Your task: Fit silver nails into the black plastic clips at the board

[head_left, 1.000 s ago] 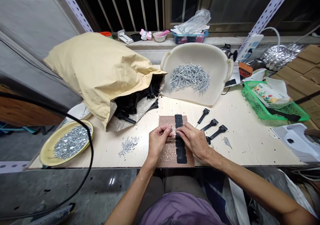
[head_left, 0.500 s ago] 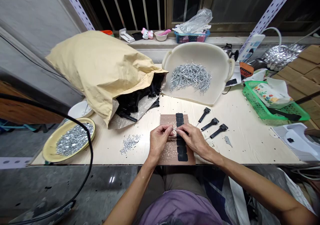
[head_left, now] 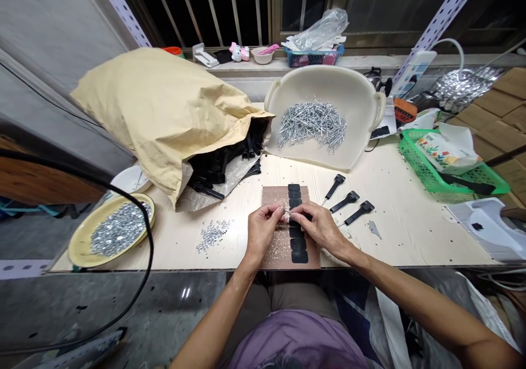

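My left hand point(head_left: 263, 229) and my right hand point(head_left: 318, 226) meet fingertip to fingertip over a small brown board point(head_left: 274, 248) with a row of black pads point(head_left: 296, 242). Both hands are pinched shut on a small metal piece; I cannot make out its shape. Three black-handled parts point(head_left: 347, 200) lie on the table just right of the board. A little heap of small silver bits point(head_left: 212, 232) lies left of the board.
A tan sack point(head_left: 156, 106) spilling black parts lies at the back left. A cream tray point(head_left: 329, 84) holds a pile of silver nails point(head_left: 312, 125). A yellow plate point(head_left: 78, 248) of silver bits sits far left. A green basket point(head_left: 435, 180) stands at the right.
The fingertips of both hands have drawn closer together over the board. The view has shifted slightly; the hands stay in the same place.
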Action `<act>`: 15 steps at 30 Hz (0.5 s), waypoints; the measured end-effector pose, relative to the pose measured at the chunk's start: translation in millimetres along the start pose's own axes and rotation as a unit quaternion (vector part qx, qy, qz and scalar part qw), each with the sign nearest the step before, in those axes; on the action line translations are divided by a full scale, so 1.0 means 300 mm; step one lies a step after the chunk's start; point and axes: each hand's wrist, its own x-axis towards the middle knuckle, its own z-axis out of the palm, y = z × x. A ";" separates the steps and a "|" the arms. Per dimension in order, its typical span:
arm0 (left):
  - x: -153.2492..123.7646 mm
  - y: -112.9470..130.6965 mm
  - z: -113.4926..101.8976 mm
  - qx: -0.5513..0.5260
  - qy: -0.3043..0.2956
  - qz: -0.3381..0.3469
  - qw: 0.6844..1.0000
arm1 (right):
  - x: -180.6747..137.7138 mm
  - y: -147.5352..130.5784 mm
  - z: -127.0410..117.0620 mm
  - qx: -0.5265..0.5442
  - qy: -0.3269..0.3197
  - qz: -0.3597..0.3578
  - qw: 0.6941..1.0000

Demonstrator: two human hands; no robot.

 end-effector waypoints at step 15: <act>-0.002 -0.055 0.005 0.026 -0.001 -0.033 0.999 | -0.016 0.093 -0.055 -0.147 0.004 -0.020 0.989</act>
